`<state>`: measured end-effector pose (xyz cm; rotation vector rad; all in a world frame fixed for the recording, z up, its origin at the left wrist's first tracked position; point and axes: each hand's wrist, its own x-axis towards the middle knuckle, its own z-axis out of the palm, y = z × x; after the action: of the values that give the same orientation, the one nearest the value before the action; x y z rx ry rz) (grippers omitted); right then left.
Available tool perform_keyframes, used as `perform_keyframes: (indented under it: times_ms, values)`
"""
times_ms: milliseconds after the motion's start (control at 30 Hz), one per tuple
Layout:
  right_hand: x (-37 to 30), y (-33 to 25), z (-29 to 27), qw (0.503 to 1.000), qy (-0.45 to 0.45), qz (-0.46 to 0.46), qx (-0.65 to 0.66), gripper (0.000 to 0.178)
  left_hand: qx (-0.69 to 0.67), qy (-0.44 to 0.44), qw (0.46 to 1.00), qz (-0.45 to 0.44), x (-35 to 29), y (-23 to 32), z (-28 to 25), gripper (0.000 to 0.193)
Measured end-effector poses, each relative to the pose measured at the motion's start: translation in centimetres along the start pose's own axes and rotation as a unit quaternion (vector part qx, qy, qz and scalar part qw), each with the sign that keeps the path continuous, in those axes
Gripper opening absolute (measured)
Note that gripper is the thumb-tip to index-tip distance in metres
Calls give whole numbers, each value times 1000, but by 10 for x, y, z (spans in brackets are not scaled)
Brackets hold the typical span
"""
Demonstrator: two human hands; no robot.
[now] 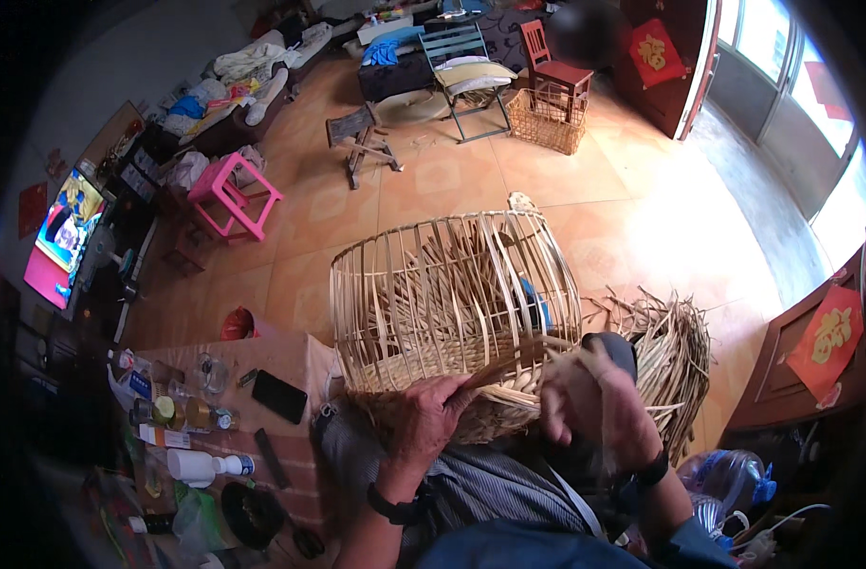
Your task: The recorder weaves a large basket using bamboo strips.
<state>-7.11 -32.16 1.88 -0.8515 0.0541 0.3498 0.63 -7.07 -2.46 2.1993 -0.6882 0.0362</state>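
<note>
A half-woven basket [457, 284] lies across my lap, its thin upright stakes running up to a far rim and its near part closely woven from dry, straw-coloured strands. My left hand [428, 417] is closed on a dry plant strand [495, 365] at the near woven edge, thumb pressed against it. At the basket's right side, my right hand [599, 408] is smeared by motion. Pale strands run beside its fingers, but whether they grip them cannot be made out. More loose strands [442, 275] show through the stakes.
A heap of dry strands [675, 356] lies on the floor at right. To my left, a cloth-covered table [305, 356] bears a black phone [279, 396], bottles and jars. Beyond are a pink stool [234, 196], a wooden stool [357, 137], a folding chair [466, 71] and a woven crate [547, 123].
</note>
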Motion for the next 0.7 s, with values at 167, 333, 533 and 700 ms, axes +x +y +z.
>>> perform_keyframes:
  times_ms: [167, 333, 533, 700]
  values:
    - [23, 25, -23, 979, 102, -83, -155, 37, -24, 39, 999, -6, -4, -7, 14, 17]
    - [61, 63, 7, 958, 120, -118, -231, 37, -25, 37, 999, 13, -6, -21, 23, 24]
    - [95, 58, -1, 917, 206, -119, -320, 9, 38, 75, 996, -17, -5, -14, 34, 26]
    - [91, 42, 9, 809, 119, -190, -543, 11, 107, 88, 990, 10, -11, -10, 37, 17]
